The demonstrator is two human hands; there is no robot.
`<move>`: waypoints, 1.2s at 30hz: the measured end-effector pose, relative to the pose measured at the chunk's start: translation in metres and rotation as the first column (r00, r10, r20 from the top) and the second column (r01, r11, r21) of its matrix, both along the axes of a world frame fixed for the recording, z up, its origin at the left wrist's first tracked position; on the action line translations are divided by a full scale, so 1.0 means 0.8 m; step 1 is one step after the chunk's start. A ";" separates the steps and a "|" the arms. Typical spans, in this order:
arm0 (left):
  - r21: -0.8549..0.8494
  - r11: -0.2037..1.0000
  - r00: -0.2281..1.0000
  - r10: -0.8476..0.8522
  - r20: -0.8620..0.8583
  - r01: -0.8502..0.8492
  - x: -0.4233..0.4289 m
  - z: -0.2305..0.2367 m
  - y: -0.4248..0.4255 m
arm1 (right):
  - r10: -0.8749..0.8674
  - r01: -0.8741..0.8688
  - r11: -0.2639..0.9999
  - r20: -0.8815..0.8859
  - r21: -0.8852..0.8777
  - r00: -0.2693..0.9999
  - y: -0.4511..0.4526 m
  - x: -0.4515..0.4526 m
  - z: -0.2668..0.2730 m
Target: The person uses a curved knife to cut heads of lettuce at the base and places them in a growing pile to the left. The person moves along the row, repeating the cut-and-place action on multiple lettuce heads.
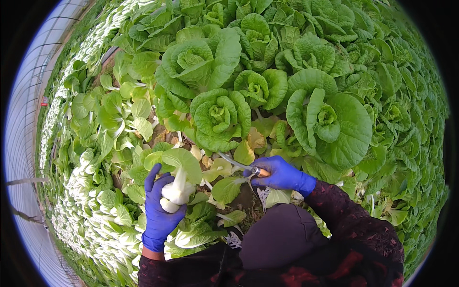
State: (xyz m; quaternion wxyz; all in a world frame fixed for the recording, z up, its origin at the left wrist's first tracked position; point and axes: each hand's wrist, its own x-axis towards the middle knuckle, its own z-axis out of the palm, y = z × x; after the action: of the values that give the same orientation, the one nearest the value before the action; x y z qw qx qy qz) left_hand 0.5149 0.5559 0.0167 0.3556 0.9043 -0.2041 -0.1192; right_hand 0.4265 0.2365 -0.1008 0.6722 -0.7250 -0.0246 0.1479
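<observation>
My left hand [159,211], in a blue glove, grips a cut leafy cabbage [176,193] by its white base. The base faces me, and its green leaves point away and partly hang over the ground. In my right hand [287,175], also blue-gloved, is the wooden handle [264,173] of a small sickle. The sickle's thin curved metal blade [233,160] points left, over yellowed leaves and near the foot of a standing Chinese cabbage [219,118]. A gap separates the blade from the cabbage in my left hand.
Standing Chinese cabbages [326,122] fill the far side and right. Cut cabbages with white stalks [104,215] lie in a long row at left. Loose leaves [227,190] litter the soil by my shoes [233,239]. A greenhouse's plastic film wall [27,107] curves along the left.
</observation>
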 end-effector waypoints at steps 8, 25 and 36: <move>0.683 0.654 0.724 -0.636 0.265 0.324 -0.018 -0.014 -0.152 | -0.241 0.219 0.749 0.051 -0.625 0.969 -0.008 -0.056 -0.131; 0.877 0.431 0.720 -0.676 0.158 0.212 0.105 -0.133 -0.109 | -0.376 0.339 0.893 -0.079 -0.297 0.923 0.017 -0.013 -0.099; 0.947 0.318 0.585 -0.762 0.278 -0.037 0.054 -0.184 -0.084 | -0.600 0.573 0.737 0.045 -0.358 0.799 0.034 0.094 -0.176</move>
State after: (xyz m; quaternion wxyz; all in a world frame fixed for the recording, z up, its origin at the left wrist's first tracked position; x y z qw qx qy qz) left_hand 0.5577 0.4887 -0.1305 -0.3286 0.8300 -0.4467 0.0601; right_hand 0.5018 0.2635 -0.2419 0.5429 -0.7985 0.2567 -0.0430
